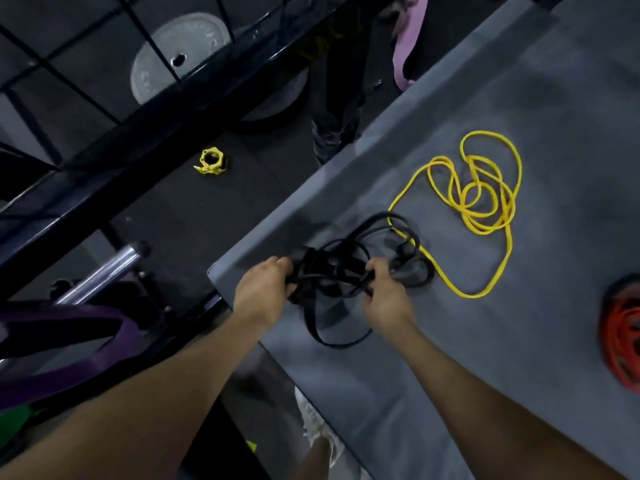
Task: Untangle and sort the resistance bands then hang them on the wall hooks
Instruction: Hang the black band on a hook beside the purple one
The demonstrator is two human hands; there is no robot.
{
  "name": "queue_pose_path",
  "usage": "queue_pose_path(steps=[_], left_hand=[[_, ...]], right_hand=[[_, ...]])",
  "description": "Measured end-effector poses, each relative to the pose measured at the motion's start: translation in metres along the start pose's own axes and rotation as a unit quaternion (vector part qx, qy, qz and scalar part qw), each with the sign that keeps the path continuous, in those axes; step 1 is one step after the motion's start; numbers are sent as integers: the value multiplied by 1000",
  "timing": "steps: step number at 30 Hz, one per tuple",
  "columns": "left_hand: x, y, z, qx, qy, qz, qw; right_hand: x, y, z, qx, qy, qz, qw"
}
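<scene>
A knot of black resistance bands (341, 271) lies near the corner of a grey padded surface (519, 341). My left hand (263, 289) grips the left side of the knot, and my right hand (386, 292) grips its right side. One black loop hangs down between my hands. Thin yellow bands (481, 199) lie coiled to the upper right, and one long yellow loop runs under the edge of the black knot. Red bands (623, 337) sit at the right edge, partly cut off.
Wide purple bands (69, 344) and a green one (14, 424) hang at the left by a chrome bar (104, 271). A black rack (138, 133), grey weight plates (180, 57), a yellow collar (211, 161) and a pink band (408, 46) lie beyond. My shoe (315, 427) is below.
</scene>
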State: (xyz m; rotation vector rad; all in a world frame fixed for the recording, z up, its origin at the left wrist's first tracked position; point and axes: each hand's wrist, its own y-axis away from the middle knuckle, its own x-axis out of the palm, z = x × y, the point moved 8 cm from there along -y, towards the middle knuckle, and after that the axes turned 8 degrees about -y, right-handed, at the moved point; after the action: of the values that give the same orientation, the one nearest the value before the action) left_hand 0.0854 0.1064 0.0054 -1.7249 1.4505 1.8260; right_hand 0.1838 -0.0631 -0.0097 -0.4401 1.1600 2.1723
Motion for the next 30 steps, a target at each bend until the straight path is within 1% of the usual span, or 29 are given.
queue_pose_path(steps=[4,8,11,14,16,18,20,22,24,26,30], left_hand=[[-21,18,-1,2,44,-20,999],[-78,42,-19,-27,109,-87,990],[-127,67,-38,-33,129,-138,981],[-176,95,-50,-52,193,-183,963],[-210,118,-56,-70,228,-208,949],[-248,145,-62,-75,245,-246,935],[-287,176,-70,-72,252,-285,922],[-324,207,-78,-60,231,-317,918],[-360,238,-84,-56,208,-353,911],[-394,269,-88,-54,212,-383,897],[-458,328,-92,-41,218,-442,869]], right_hand=[[-16,8,22,-27,12,3,1000],[-60,23,59,-76,-5,-35,997],[-102,46,96,-109,-40,-54,992],[-137,78,129,-130,-71,-38,988],[-162,105,154,-167,-79,-36,982],[-188,136,182,-208,-68,-51,975],[-214,171,212,-247,-58,-66,965],[-238,206,241,-289,-70,-72,952],[-261,242,271,-335,-88,-69,936],[-282,282,297,-368,-76,-69,924],[-318,357,344,-434,-105,-54,893]])
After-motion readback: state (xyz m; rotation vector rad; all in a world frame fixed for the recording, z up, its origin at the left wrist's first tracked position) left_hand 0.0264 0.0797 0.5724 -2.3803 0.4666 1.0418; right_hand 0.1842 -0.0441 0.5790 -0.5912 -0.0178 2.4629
